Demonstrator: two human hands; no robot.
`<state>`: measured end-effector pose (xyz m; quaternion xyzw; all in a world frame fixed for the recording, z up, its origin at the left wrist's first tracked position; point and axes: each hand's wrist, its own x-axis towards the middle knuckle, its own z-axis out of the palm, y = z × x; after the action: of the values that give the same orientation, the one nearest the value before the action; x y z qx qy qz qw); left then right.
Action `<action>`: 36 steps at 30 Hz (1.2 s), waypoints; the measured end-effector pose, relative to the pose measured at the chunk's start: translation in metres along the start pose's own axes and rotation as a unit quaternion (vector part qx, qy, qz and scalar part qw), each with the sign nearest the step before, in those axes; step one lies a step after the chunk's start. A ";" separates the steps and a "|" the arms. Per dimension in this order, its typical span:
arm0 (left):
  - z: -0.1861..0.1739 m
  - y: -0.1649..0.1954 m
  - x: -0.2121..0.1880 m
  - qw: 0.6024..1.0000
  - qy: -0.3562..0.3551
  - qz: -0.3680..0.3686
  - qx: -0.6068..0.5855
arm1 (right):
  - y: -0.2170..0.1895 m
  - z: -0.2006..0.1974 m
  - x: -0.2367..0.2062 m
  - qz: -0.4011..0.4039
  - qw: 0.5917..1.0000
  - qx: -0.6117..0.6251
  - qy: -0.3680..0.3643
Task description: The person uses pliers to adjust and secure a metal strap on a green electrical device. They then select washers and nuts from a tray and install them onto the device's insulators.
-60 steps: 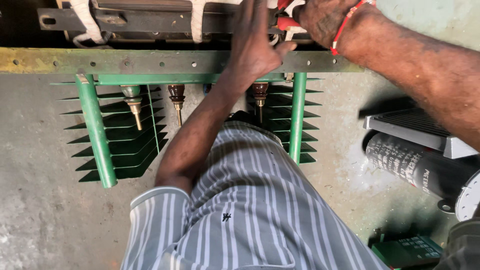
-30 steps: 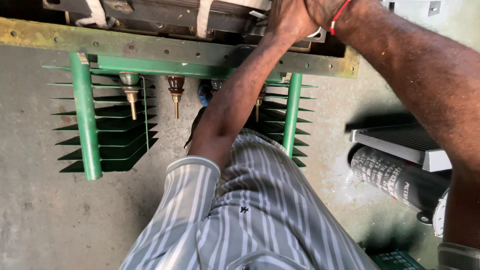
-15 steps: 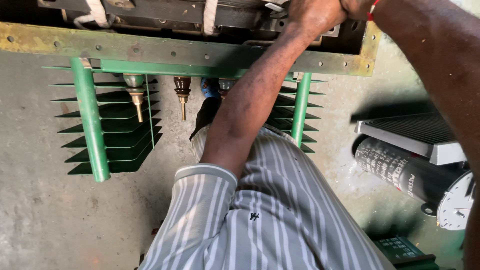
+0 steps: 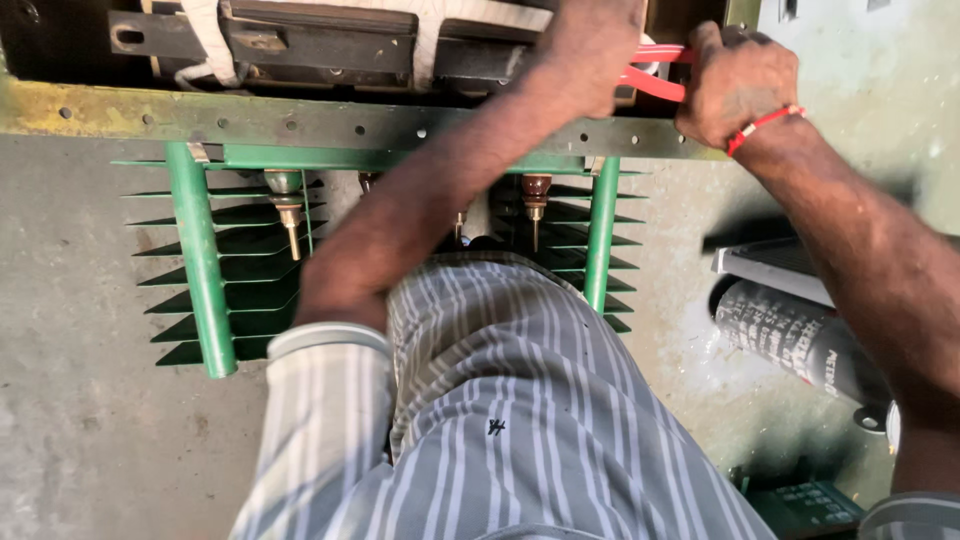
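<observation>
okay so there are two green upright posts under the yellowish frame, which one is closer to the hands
The right green post, below the hands gripping the red-handled tool. The left green post stands far off, beyond the striped sleeve.

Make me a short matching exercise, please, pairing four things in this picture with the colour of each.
Things:
1. pliers handles
2. upright posts
3. long drilled rail
4. shirt

Colours:
a. grey with pale stripes
b. red
c. green
d. worn yellow-green

Pairs: 1-b, 2-c, 3-d, 4-a. The right hand grips the pliers handles, and the left hand is right beside them on the dark frame.
</observation>
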<state>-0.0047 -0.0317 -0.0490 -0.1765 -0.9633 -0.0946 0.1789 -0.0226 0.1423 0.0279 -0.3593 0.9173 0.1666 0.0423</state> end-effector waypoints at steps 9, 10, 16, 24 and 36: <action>-0.054 -0.027 -0.190 0.859 -0.256 0.010 -0.443 | -0.072 0.074 -0.130 -0.112 0.857 0.434 -0.255; -0.047 -0.029 -0.205 0.817 -0.273 -0.154 -0.484 | -0.079 0.095 -0.137 -0.114 0.781 0.505 -0.349; -0.011 -0.029 -0.251 0.482 0.078 -0.655 -0.577 | -0.070 0.174 -0.182 0.135 0.546 0.798 -0.218; 0.027 -0.063 -0.234 0.491 0.209 -0.564 -0.630 | -0.075 0.171 -0.143 0.418 0.548 0.715 0.119; -0.036 -0.025 -0.198 0.735 -0.049 -0.479 -0.477 | -0.029 0.183 -0.106 0.465 0.782 0.376 0.173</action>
<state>0.1703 -0.1238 -0.0933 0.2418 -0.7567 -0.6057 -0.0452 0.0676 0.2522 -0.1312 0.1326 0.9548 -0.2571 -0.0682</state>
